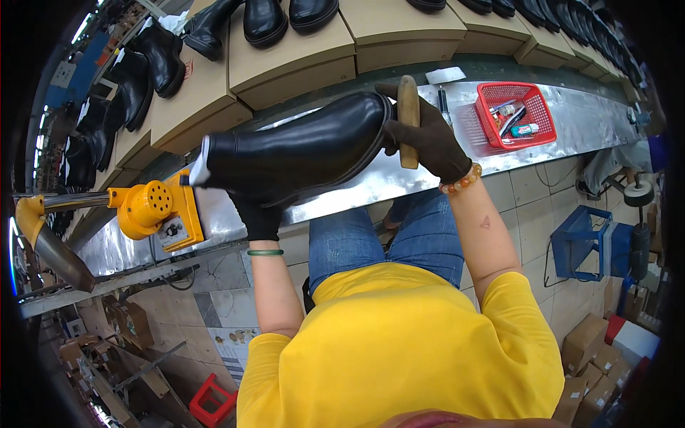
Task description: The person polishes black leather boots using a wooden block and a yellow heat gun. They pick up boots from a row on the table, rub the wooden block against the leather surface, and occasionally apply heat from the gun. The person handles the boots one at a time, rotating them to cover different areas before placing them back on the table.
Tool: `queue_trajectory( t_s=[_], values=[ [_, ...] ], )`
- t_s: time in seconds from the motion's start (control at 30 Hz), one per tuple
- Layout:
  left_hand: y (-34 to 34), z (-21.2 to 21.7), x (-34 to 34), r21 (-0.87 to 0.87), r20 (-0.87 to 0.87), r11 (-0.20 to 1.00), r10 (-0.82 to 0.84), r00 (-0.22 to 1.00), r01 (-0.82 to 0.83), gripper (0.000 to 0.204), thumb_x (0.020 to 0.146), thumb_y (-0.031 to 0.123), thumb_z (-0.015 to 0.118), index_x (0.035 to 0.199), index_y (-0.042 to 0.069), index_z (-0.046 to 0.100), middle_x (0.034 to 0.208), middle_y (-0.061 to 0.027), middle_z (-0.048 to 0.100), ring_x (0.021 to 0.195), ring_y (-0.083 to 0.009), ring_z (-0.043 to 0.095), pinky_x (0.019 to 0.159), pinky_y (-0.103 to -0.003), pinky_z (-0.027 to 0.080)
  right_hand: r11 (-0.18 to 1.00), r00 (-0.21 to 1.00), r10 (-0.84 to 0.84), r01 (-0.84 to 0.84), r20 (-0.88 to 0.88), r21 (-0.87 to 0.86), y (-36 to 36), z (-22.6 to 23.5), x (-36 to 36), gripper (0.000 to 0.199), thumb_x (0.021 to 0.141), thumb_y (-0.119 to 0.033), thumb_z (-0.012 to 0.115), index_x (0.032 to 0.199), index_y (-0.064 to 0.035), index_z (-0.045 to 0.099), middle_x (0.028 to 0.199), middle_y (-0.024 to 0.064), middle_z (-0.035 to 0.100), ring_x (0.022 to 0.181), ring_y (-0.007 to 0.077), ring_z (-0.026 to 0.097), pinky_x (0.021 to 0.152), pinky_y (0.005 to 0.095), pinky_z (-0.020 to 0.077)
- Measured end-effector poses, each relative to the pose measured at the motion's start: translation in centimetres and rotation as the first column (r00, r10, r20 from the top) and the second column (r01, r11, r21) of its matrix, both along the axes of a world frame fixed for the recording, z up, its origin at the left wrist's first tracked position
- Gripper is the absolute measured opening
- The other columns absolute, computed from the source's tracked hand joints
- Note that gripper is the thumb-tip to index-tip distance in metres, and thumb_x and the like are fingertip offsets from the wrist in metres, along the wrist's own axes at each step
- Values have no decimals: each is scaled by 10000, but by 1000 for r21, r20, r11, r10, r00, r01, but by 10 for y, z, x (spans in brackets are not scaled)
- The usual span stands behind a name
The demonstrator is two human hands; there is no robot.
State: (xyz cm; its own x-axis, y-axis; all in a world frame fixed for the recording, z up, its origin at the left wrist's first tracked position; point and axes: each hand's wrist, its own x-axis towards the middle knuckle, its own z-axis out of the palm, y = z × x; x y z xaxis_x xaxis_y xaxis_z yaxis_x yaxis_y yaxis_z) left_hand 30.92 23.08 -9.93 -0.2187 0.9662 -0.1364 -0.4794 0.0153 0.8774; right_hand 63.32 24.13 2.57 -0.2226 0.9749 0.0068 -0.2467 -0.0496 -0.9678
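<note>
A glossy black ankle boot (307, 146) lies on its side in the air above the metal bench, toe to the right, with white paper at its opening. My left hand (258, 214), in a dark glove, grips it from below near the shaft; its fingers are mostly hidden behind the boot. In a brown glove, my right hand (428, 139) is closed around a worn wooden bar (408, 121), shaped like a brush back, right beside the boot's toe. Whether the bar carries bristles is hidden.
The metal bench (357, 192) holds a yellow machine (153, 210) at left and a red basket (517, 114) of small items at right. Behind it, cardboard boxes (292, 75) carry several black boots. A blue stand (596, 246) and a red stool (212, 399) are on the floor.
</note>
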Motion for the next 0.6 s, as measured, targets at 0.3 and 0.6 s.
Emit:
queue_trajectory(
  t_s=[0.3, 0.6],
  values=[
    [4, 69, -3, -236, -47, 962, -152, 987, 137, 683, 866, 695, 318, 1002, 82, 587, 700, -83, 625, 509, -183, 595, 387, -284, 464, 933, 981, -187, 194, 50, -302, -1, -32, 1, 454, 859, -298, 613, 1191, -10, 501, 926, 101, 604, 689, 187, 628, 608, 300, 526],
    [25, 73, -2, 63, -346, 996, 74, 935, -56, 481, 982, 396, 370, 1159, -2, 575, 1080, -102, 626, 969, -158, 591, 842, -287, 479, 799, 958, -196, 33, -209, -600, -22, -110, 10, 480, 840, -369, 649, 1224, -130, 489, 921, 13, 551, 671, 164, 620, 516, 259, 474]
  ],
)
